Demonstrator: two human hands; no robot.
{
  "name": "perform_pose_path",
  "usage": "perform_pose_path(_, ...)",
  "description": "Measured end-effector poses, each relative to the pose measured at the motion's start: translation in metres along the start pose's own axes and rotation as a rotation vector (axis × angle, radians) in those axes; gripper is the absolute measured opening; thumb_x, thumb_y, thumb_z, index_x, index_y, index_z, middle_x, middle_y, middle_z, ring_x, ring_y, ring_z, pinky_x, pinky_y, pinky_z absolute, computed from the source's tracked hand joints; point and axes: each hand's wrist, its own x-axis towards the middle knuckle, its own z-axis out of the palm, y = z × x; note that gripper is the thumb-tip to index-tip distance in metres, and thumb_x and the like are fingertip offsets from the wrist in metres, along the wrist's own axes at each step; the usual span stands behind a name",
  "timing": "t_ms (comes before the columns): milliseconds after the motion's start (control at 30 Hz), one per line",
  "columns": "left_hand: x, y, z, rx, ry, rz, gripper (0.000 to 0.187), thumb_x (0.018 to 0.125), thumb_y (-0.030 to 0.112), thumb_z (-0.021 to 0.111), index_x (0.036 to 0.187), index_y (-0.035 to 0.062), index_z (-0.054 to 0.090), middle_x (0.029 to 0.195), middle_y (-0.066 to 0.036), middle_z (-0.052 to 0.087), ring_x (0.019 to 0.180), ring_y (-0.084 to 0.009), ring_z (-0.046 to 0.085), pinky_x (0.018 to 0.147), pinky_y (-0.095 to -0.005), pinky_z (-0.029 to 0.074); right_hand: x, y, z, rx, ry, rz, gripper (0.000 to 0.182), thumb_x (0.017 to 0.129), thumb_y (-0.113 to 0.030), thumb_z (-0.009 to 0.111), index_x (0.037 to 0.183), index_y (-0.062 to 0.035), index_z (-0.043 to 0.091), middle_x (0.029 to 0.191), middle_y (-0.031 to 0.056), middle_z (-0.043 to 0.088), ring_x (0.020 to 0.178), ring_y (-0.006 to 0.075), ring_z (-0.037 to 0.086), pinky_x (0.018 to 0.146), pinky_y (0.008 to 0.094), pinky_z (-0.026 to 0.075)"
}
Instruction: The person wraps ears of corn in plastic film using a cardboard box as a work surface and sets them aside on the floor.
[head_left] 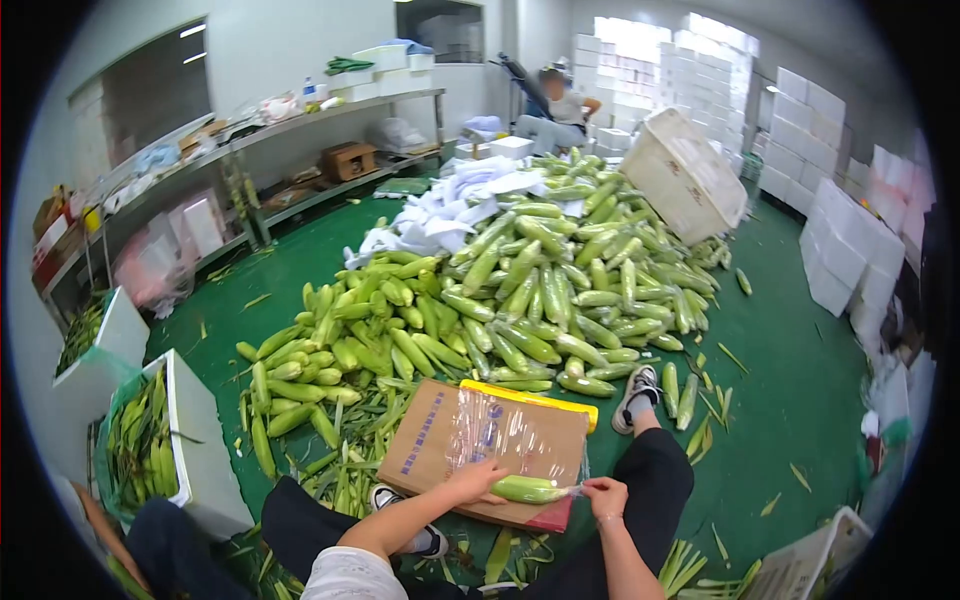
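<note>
An ear of corn (528,489) in pale green husk lies over the near edge of a flattened cardboard box (425,440), inside a clear plastic sleeve. My left hand (476,482) rests around its left end; some of those fingers are hidden. At the other end, my right hand (606,497) pinches the gathered tip of the plastic. More clear plastic film (490,415) lies on the cardboard, which has a yellow strip (535,400) along its far edge. Just beyond it rises a large heap of corn (530,280), some ears shiny with plastic.
White foam boxes of husks (205,450) stand at left, beside another person's leg (180,550). A white crate (685,175) tips against the heap near white cloths (450,205). Someone sits (560,115) at the back. A metal shelf (340,110) and stacked foam boxes (805,135) line the room.
</note>
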Motion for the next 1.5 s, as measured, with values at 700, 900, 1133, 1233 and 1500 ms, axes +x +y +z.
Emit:
perform_pose_path(700,0.026,0.058,-0.012,0.282,0.119,-0.240,0.075,0.075,0.054,0.072,0.127,0.0042,0.050,0.122,-0.016,0.052,0.118,-0.0334,0.046,0.097,-0.0508,0.036,0.048,-0.059,0.105,-0.803,-0.131,-0.299,0.040,0.084,-0.035,0.057,0.113,-0.0063,0.055,0.117,0.0172,0.053,0.110,0.0336,0.049,0.089,0.0506,0.038)
perform_pose_path(900,0.047,0.042,-0.004,0.327,0.099,-0.164,0.071,0.071,0.053,0.074,0.118,0.0042,0.053,0.111,-0.013,0.055,0.110,-0.0311,0.049,0.094,-0.0479,0.036,0.063,-0.044,0.097,-0.656,-0.307,-0.498,0.030,0.088,-0.023,0.052,0.111,-0.0045,0.057,0.112,0.0168,0.058,0.106,0.0325,0.056,0.088,0.0448,0.043)
perform_pose_path(1133,0.042,0.014,-0.002,0.278,0.110,-0.013,0.064,0.069,0.049,0.075,0.108,0.0024,0.056,0.100,-0.013,0.057,0.097,-0.0297,0.054,0.085,-0.0403,0.040,0.097,-0.023,0.111,-0.187,-1.068,-0.301,0.044,0.101,-0.039,0.040,0.128,-0.0063,0.053,0.128,0.0168,0.058,0.121,0.0342,0.052,0.103,0.0390,0.040)
perform_pose_path(1233,0.040,0.010,-0.003,0.145,0.104,0.055,0.066,0.072,0.053,0.074,0.104,-0.0014,0.057,0.101,-0.018,0.061,0.094,-0.0341,0.059,0.085,-0.0437,0.046,0.084,-0.029,0.112,-0.377,-1.101,-0.348,0.055,0.101,-0.046,0.033,0.141,-0.0099,0.042,0.135,0.0169,0.052,0.125,0.0340,0.049,0.106,0.0410,0.037)
perform_pose_path(1500,-0.016,0.078,0.006,-1.020,-0.551,-0.767,0.079,0.082,0.072,0.055,0.112,0.0001,0.063,0.091,-0.012,0.068,0.078,-0.0228,0.066,0.069,-0.0321,0.054,0.045,-0.043,0.109,-0.570,-0.926,-0.460,0.064,0.098,-0.044,0.040,0.150,-0.0108,0.024,0.138,0.0171,0.048,0.130,0.0327,0.040,0.111,0.0455,0.027)
